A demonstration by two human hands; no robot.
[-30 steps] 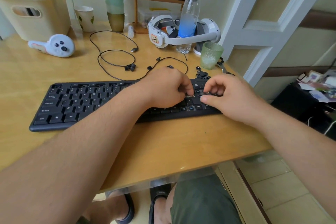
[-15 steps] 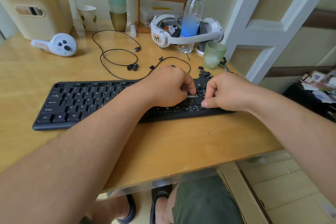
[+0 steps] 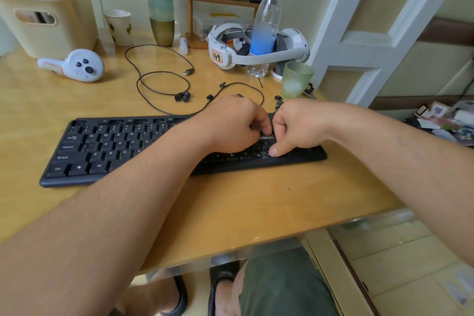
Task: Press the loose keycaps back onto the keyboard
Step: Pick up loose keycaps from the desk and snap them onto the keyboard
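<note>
black keyboard [image 3: 107, 146] lies flat across the wooden desk [image 3: 230, 208], long side running 9 to 3 o'clock. both hands sit over its right end, knuckles almost touching. left hand [image 3: 230, 126] has fingers curled down onto the keys near the printed logo; whether a keycap is pinched under them, cannot tell (fingertips hidden by the hand itself). right hand [image 3: 295, 126] also curled, thumb tip pressing on a key in the bottom row at about 6 o'clock from the logo; nothing visible held in it.

loose keycaps [image 3: 182, 97] are scattered on the desk at 12 o'clock from the keyboard, a small cluster by the thin black cable [image 3: 154, 74], single ones nearer the hands. a few more lie just beside the green cup [image 3: 296, 79], at 1 o'clock from the hands. water bottle [image 3: 264, 28] and white headset [image 3: 256, 49] stand behind the cup.
</note>
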